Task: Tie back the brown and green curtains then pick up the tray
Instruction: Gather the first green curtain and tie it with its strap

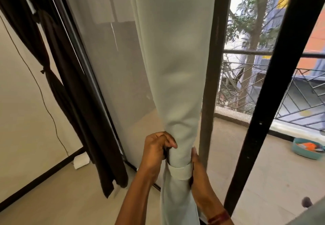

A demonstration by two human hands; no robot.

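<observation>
The pale green curtain [177, 77] hangs gathered into a bundle in the middle of the view. A matching tie-back band [181, 172] wraps around the bundle low down. My left hand [156, 151] grips the gathered cloth and a dark end of the band on the bundle's left side. Against the right side of the bundle, at the band, lies my right hand [197, 170], its fingers partly hidden behind the cloth. The brown curtain [58, 91] hangs at the left, cinched by a knot at its middle. A teal tray [307, 148] with small items sits on the balcony floor at the right.
A sheer screen panel [112, 63] stands behind the green curtain. Dark door frames [274, 87] rise on the right, with a balcony railing [299, 91] beyond. A thin cable [44, 98] runs down the left wall to a white block [81, 161] on the floor.
</observation>
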